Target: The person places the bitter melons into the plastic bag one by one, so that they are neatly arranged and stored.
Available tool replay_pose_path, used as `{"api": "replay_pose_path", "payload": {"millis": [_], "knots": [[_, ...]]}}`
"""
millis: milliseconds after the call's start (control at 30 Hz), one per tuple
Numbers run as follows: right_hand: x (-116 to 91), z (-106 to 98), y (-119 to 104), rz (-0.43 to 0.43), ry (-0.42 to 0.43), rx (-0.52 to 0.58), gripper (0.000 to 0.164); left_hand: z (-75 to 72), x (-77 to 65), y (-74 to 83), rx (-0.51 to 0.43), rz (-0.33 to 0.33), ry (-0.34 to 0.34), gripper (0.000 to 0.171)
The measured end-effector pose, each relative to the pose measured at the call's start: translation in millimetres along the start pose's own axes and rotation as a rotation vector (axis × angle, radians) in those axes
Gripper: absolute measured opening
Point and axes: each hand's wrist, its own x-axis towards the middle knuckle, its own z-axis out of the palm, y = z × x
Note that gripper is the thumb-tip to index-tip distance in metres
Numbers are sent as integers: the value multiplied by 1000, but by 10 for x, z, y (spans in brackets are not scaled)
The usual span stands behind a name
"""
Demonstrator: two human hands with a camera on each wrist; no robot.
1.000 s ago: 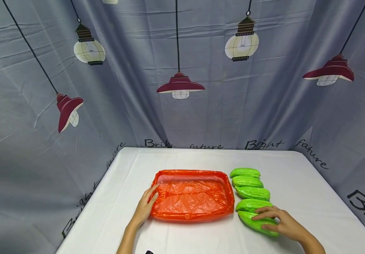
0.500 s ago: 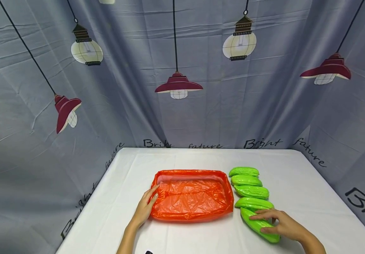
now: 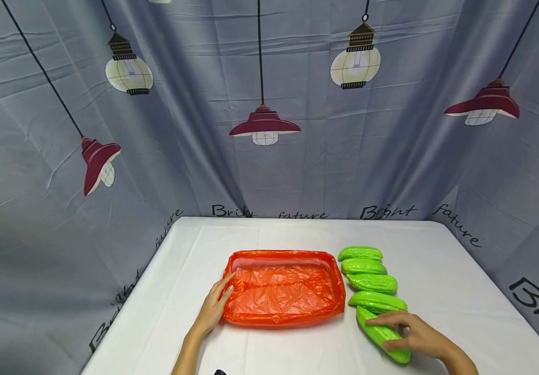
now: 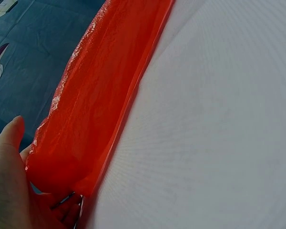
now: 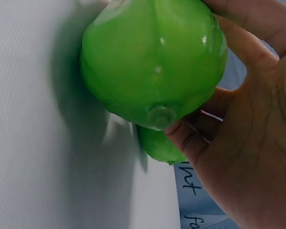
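Note:
My left hand (image 3: 212, 308) rests against the left side of a tray (image 3: 235, 312) lined with thin red plastic. Its fingers look fairly straight over the rim; in the left wrist view some show through the red plastic (image 4: 86, 119). With thumb and fingers my right hand (image 3: 415, 336) holds the nearest green bitter melon (image 3: 376, 334), a ridged, shiny one lying aslant on the table. Its rounded end (image 5: 152, 57) fills the top of the right wrist view, the thumb touching it from below. Another bitter melon (image 3: 377, 301) lies just beyond.
Several more bitter melons (image 3: 371, 283) lie in a column right of the tray on a white-covered table (image 3: 293, 354). A grey curtain (image 3: 297, 182) printed with lamps stands behind the table. A small dark object (image 3: 220, 372) shows at the bottom edge.
The nearest bitter melon has turned, its near end swinging toward me, and has come a little away from the one beyond it. My right hand has shifted slightly with it. The left hand stays put.

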Motion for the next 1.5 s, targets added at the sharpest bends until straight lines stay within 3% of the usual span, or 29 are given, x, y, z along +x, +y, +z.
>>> {"api": "replay_pose_path", "payload": {"millis": [333,567,700,867,1033,1133,1333,1500], "knots": [[65,45,-135,104,-40,57,43,-5,0,-23,-14,-1,-3,39],[182,19,-336,-12,16,67,51,-7,3,-31,-39,10,0,41],[317,-6,-482,-36,37,55,59,-15,11,-27,-64,9,-5,42],[581,16,-677,-65,46,59,68,-47,-11,23,-72,-11,-10,43],[928,166,-833,-159,44,130,73,-85,-37,104,-100,-25,-13,47],[1154,314,-971,-210,95,158,74,-69,-22,-12,-98,-21,-2,48],[1558,625,-1349,-171,241,224,73,-79,-28,-50,-91,-12,3,50],[1825,893,-1458,-109,293,269,71,-64,-41,-60,-92,-7,-3,50]]}}
